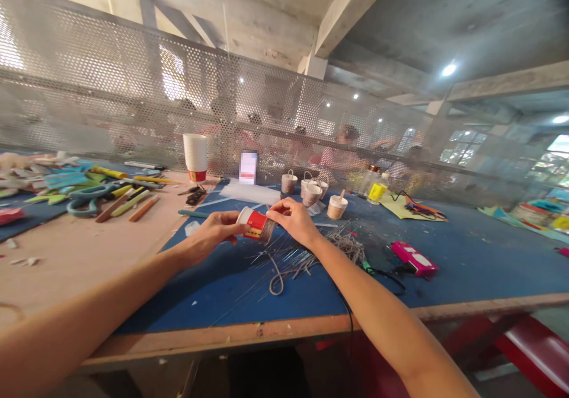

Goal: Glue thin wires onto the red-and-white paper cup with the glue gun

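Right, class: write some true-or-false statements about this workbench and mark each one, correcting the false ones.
1. The left hand holds a tilted red-and-white cup. True.
2. The stack of cups lies on its side. False: the stack of cups stands upright.
3. A stick pokes up from a small tub. True.
4. The scissors lie at the far right. False: the scissors lie left of the left hand.

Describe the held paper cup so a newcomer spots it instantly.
Find the perforated metal screen, then the blue tabletop before it. Over that, the left hand holds the paper cup, the right hand at its narrow end. Unlike the upright cup stack behind, it is tipped sideways, a grey-brown band beside its red print.
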{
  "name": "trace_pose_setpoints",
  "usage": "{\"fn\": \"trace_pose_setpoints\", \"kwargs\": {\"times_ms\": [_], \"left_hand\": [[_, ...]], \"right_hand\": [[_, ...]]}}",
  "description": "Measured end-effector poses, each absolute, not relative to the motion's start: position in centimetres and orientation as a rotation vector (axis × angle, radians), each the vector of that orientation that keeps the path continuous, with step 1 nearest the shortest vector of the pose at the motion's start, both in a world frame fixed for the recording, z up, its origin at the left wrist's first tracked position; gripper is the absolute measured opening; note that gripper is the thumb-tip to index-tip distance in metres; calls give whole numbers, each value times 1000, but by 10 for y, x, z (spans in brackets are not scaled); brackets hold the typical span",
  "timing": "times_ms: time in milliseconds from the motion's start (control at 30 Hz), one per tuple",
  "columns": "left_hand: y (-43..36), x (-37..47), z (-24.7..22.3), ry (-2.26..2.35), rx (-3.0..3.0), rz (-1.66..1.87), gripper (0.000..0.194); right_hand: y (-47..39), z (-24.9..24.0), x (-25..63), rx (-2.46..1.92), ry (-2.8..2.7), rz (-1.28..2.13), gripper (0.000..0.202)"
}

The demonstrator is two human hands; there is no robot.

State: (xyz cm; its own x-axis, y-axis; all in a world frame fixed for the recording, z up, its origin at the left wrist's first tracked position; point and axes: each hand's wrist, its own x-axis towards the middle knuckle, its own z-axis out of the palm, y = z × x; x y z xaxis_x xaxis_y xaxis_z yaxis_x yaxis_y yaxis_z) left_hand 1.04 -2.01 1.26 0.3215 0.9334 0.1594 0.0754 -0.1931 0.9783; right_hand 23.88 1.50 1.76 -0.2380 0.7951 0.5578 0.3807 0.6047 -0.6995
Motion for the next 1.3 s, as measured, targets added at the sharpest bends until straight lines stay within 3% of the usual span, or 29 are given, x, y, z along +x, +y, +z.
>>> {"fn": "trace_pose_setpoints", "kwargs": {"times_ms": [300,600,1300], "left_hand": [[-16,8,7,925,1594,1029,22],[-14,8,5,924,1660,1018,23],[-24,11,14,993,1699,959,22]], "right_hand": [[15,18,238,-962,-1792,678,14],[13,17,236,-1063,-1611,1073,16],[10,20,233,-1102,-1557,1126,11]]}}
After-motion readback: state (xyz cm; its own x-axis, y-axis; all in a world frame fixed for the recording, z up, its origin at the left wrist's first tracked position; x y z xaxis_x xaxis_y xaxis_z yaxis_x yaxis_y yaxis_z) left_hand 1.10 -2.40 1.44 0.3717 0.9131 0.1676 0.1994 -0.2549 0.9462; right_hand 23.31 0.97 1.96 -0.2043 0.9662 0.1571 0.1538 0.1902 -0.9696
